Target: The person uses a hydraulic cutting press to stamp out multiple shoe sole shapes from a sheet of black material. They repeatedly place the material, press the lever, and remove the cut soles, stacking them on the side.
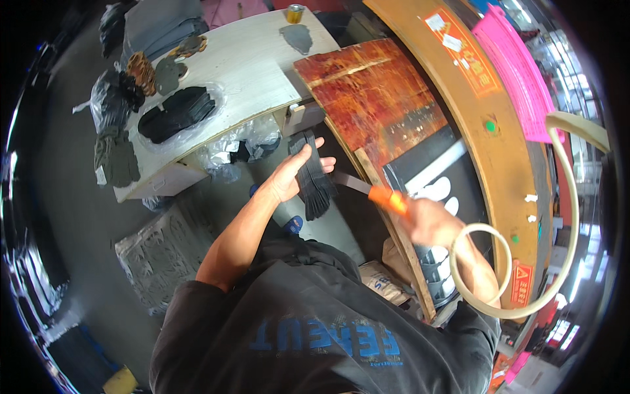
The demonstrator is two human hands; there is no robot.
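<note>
Left hand (289, 174): closed around a stack of dark flat cut pieces (313, 177), thumb on the near face, fingers (326, 162) wrapped over the far edge. Stack held upright and clear of any surface, between the pale desk (243, 72) and the reddish board (374, 92), apparently so that both edges stay free for the blade. Lower ends of the pieces fanned slightly below the palm; grip set at the upper half, which keeps the pieces aligned.

Right hand (426, 223): closed on the orange handle of a knife (374, 192); motion blur over hand and handle. Blade pointed left toward the stack, tip at or just beside its lower right edge; actual contact cannot be told. Handle gripped well back from the blade, keeping the fingers away from the cutting edge.

Pale hose loop (489, 226): hangs around the right wrist area, in front of the forearm, beside the orange machine frame (499, 131).

On the desk: a flat pile of black pieces in clear plastic wrap (177, 111), small shaped dark and brown cut-outs (167, 69) near the far edge, one grey cut-out (298, 36) beside a small tin (295, 13). Placement within left-arm reach suggests sorted stock. Bagged dark material (111, 98) hangs off the desk's left end. Grey wrapped bundle (167, 253) on the floor below.
</note>
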